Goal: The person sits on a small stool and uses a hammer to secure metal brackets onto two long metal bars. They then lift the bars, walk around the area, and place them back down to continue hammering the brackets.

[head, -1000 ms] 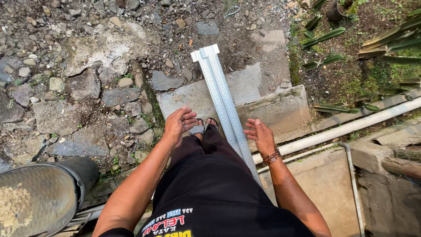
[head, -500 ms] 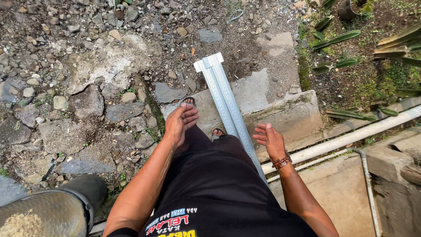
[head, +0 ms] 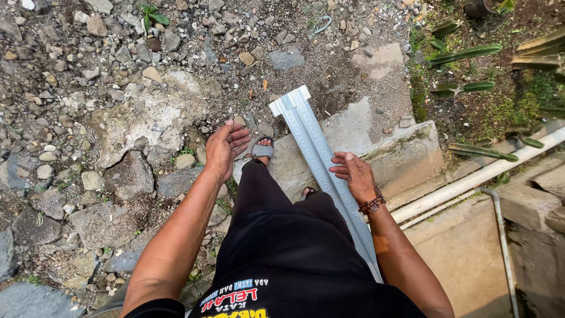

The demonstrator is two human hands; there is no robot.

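Galvanised channel (head: 318, 159) ran centre frame; right hand (head: 355, 175) rested on it, fingers loose; left hand (head: 224, 148) hung open, empty. Risk: footing slip on loose rubble (head: 106, 118).

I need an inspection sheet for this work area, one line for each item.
Surface: rough ground of stones and gravel, with a concrete slab.
Job's things: long grey metal profile lying on the slab, running toward the person.
Clutter: loose rocks and a dry leaf.
Hands: left hand open in the air, holding nothing; right hand open over the profile, contact unclear.
Cables: nothing seen; a white pipe runs at right.
Surroundings: green plants at upper right, a sandalled foot.
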